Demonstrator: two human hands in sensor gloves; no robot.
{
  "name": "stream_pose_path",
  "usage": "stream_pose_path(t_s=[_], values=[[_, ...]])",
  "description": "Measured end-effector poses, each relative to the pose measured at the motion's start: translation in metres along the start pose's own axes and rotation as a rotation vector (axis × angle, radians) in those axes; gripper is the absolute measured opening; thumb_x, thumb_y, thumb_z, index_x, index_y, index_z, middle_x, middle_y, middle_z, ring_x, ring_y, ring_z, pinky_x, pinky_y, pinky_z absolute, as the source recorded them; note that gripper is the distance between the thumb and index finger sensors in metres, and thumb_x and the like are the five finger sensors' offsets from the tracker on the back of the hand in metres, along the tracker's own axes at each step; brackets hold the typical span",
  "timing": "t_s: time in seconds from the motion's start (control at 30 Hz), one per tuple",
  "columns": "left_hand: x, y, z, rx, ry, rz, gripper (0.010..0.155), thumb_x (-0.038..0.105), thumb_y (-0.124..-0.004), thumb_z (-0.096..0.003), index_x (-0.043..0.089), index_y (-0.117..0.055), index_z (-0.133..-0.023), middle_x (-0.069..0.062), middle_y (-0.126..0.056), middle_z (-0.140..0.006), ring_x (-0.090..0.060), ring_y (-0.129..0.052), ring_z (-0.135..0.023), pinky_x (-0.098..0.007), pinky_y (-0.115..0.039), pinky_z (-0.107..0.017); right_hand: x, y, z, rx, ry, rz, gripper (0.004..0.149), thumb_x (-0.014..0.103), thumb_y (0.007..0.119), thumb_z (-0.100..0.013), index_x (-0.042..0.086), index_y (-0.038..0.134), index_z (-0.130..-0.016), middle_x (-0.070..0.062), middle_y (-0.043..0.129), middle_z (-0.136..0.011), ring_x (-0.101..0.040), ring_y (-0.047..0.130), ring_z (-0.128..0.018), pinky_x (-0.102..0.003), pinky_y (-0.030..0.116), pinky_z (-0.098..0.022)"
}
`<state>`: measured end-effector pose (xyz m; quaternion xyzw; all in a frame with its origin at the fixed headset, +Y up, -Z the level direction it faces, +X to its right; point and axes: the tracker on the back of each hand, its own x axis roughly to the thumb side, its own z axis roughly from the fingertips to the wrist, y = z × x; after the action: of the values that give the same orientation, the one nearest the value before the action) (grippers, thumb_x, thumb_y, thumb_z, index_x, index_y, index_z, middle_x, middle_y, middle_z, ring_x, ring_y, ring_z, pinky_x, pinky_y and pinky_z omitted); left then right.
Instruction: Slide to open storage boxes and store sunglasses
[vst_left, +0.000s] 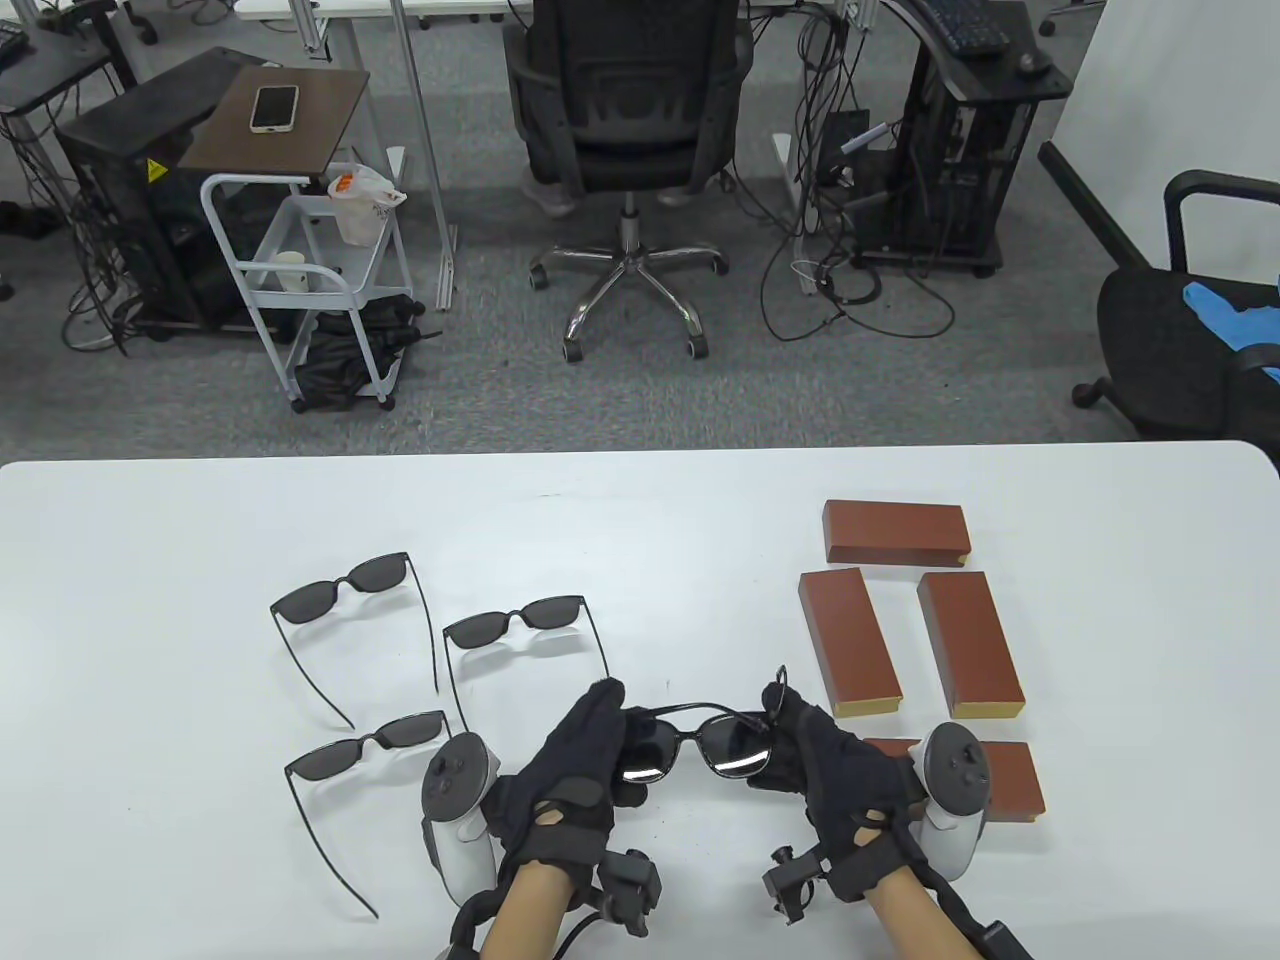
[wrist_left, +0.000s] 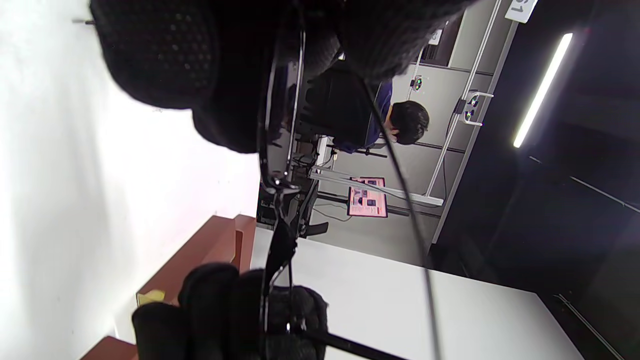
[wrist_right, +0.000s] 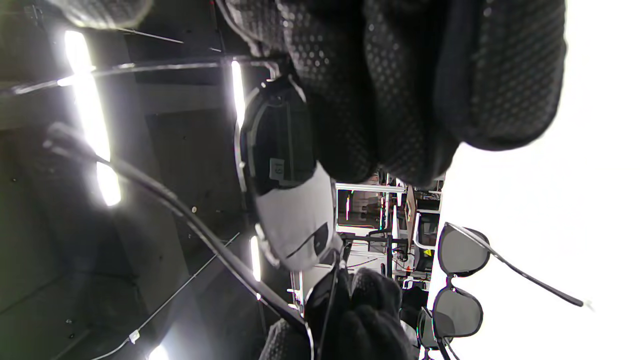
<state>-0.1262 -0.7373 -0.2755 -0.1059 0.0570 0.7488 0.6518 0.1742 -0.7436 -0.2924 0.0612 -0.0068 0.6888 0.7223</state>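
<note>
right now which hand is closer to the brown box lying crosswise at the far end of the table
Right. The right hand sits just below the cluster of boxes, with the crosswise box beyond it; the left hand is further off to the left, at the other end of the held sunglasses.

bright overhead light, wrist views perhaps overexposed

Grey carpet (vst_left: 480, 400) covers the floor beyond the white counter (vst_left: 640, 520). A black office chair (vst_left: 625, 110) on a chrome star base stands straight behind the counter. Left of the chair stands a white rolling cart (vst_left: 300, 270) with a brown top carrying a phone (vst_left: 274, 108). Right of the chair, a black computer stand (vst_left: 950, 170) trails cables. Another black chair (vst_left: 1190, 330) sits far right.
</note>
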Motion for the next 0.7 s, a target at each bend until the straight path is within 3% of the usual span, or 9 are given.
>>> stream_pose_path(t_s=[0.3,0.7], values=[[0.0001,0.0016,-0.0018,0.012,-0.006,-0.029,0.055,0.034,-0.077,-0.0510,0.021,-0.068,-0.104,-0.010,-0.089,-0.092,-0.023,-0.102,-0.061,-0.041,-0.088,-0.042,-0.0004,-0.0028,0.0000,-0.014,0.023,-0.006,0.058,0.063,0.068,-0.036,0.021,0.085,-0.073,-0.005,0.109,-0.053,-0.029,0.108,-0.045,-0.040,0.094,-0.030],[0.0004,0.0030,-0.0026,0.038,-0.032,-0.052,0.055,0.033,-0.080,-0.0493,0.019,-0.071,-0.102,-0.010,-0.094,-0.089,-0.023,-0.105,-0.058,-0.041,-0.091,-0.039,-0.0003,-0.0057,0.0004,-0.039,0.048,0.032,0.053,0.060,0.073,-0.037,0.020,0.087,-0.071,-0.003,0.110,-0.050,-0.027,0.110,-0.041,-0.038,0.095,-0.027]])
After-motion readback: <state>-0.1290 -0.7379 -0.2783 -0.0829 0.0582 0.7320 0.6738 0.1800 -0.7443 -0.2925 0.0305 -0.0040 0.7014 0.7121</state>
